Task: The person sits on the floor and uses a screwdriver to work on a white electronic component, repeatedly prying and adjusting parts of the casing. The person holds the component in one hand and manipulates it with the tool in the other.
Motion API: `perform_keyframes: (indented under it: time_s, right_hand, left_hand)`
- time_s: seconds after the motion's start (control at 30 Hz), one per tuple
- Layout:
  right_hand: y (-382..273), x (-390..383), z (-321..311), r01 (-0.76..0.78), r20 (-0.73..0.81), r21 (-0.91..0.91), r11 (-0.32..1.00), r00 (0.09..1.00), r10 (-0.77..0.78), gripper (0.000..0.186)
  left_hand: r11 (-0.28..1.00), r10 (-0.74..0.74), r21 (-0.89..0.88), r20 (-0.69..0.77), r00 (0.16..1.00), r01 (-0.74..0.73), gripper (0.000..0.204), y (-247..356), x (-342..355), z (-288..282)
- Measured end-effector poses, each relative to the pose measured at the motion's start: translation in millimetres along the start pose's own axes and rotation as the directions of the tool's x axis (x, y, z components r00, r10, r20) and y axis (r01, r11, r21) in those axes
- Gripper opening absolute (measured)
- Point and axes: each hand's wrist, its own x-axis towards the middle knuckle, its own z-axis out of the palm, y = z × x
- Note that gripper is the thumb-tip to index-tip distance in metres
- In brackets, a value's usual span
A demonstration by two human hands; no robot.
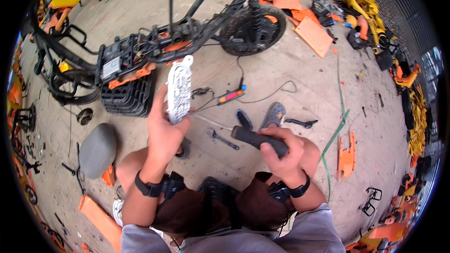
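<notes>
My left hand is closed round the lower part of an upright, oblong white piece with a textured, speckled face and a small holed tab on top. My right hand grips the thick black handle of a tool, perhaps a screwdriver, whose thin metal shaft points left toward the white piece; whether the tip touches it I cannot tell. Below the shaft, a flat grey tool lies on the concrete floor.
A stripped scooter frame with a black wheel stands ahead. A grey seat lies at left, a cabled orange-and-blue device between frame and my feet. Orange panels, a green strap and heaped yellow parts lie at right.
</notes>
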Motion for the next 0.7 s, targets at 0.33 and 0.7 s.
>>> perform_keyframes:
  time_s: [0.33, 0.7]
  right_hand:
    - [-4.6, 2.5, -2.0, -0.029, 0.023, 0.035, 0.999, 0.999, 0.028, 0.029]
    - [-4.3, 3.6, -0.2, -0.014, 0.019, 0.045, 0.999, 1.000, 0.013, 0.037]
  left_hand:
    - [0.999, 0.000, -0.035, -0.015, 1.000, -0.001, 0.079, 0.0, 1.0, 2.6]
    - [0.998, -0.018, -0.059, -0.012, 1.000, 0.018, 0.078, 0.7, 2.0, 0.1]
